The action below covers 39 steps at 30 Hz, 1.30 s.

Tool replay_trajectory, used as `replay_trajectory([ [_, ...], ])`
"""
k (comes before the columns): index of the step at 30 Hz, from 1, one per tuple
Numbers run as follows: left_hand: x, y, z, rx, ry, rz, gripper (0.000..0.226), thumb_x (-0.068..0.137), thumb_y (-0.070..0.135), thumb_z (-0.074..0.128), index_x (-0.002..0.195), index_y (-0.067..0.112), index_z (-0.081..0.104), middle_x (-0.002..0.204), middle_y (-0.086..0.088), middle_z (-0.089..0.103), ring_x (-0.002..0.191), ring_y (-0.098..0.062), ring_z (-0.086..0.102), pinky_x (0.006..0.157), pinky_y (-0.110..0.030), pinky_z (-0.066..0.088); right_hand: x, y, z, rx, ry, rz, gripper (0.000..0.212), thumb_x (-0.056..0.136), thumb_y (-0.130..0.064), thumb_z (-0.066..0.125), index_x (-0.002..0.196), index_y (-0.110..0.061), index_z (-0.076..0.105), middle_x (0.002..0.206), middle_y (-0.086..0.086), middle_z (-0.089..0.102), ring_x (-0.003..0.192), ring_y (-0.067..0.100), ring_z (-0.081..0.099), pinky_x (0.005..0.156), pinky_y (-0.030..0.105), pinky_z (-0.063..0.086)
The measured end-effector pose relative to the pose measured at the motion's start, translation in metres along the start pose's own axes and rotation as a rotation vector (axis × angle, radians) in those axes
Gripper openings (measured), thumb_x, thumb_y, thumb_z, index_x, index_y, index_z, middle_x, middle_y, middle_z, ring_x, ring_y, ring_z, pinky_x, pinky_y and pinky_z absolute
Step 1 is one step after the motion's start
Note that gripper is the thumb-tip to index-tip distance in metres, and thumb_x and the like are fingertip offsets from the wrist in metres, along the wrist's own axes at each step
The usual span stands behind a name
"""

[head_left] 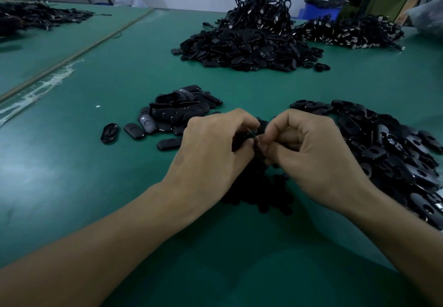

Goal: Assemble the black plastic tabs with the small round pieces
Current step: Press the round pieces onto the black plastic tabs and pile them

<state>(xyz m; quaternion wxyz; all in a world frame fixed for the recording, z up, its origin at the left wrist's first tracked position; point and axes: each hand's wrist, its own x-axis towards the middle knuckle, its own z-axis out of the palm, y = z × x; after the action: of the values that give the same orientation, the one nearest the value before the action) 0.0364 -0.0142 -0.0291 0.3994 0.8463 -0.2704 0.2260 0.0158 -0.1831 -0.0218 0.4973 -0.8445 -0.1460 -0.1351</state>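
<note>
Both hands meet over a black tab, above the green tabletop (pixel 96 186).

The left hand (pixel 211 153) has its fingers curled tightly round the black tab (pixel 247 138). The right hand (pixel 309 153) pinches the tab's end between thumb and bent forefinger; whether a round piece sits in that pinch cannot be told. Under the wrists, toward the near edge, lies the heap of small round pieces (pixel 259 186). Loose tabs (pixel 395 158) are piled toward the right edge, and a smaller pile (pixel 177 112) lies just left of the hands.

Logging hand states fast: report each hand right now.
Left hand: closed, fingers curled round a black plastic tab.
Right hand: closed, fingers pinching the same tab; any round piece is hidden.
</note>
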Motion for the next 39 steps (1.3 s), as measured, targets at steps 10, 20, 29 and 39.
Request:
replay_trajectory([
  [10,0.003,-0.001,-0.002,-0.071,-0.03,-0.069,0.023,0.084,0.005,0.071,0.099,0.022,0.075,0.083,0.013,0.073,0.075,-0.002,0.067,0.072,-0.024,0.054,0.0,0.0,-0.001,-0.009,0.001,-0.006,0.025,0.087,-0.007,0.072,0.084,-0.032,0.066,0.078,-0.015,0.075,0.071,0.006,0.071,0.068,0.02,0.053],
  [20,0.009,-0.005,-0.003,-0.588,-0.126,-0.318,0.025,0.084,0.002,0.072,0.096,0.023,0.071,0.081,-0.003,0.075,0.064,-0.013,0.068,0.063,-0.024,0.057,0.003,0.0,-0.008,0.019,0.011,0.049,0.017,0.085,-0.015,0.076,0.091,-0.029,0.071,0.084,-0.011,0.076,0.081,0.005,0.072,0.078,0.026,0.058],
  [29,0.008,-0.003,-0.005,-0.577,-0.124,-0.357,0.025,0.084,0.0,0.077,0.094,0.022,0.072,0.08,-0.002,0.077,0.068,-0.016,0.074,0.065,-0.023,0.058,0.002,-0.001,-0.01,0.117,0.02,0.12,0.012,0.081,-0.013,0.079,0.085,-0.024,0.073,0.074,-0.005,0.075,0.066,0.007,0.071,0.062,0.016,0.053],
  [39,0.008,0.001,-0.005,-0.588,-0.161,-0.365,0.024,0.085,-0.002,0.075,0.091,0.021,0.074,0.079,-0.004,0.077,0.069,-0.018,0.075,0.066,-0.022,0.058,0.002,-0.004,-0.013,0.01,0.032,0.136,0.008,0.076,-0.022,0.077,0.08,-0.025,0.07,0.07,-0.011,0.072,0.062,0.004,0.065,0.064,0.023,0.056],
])
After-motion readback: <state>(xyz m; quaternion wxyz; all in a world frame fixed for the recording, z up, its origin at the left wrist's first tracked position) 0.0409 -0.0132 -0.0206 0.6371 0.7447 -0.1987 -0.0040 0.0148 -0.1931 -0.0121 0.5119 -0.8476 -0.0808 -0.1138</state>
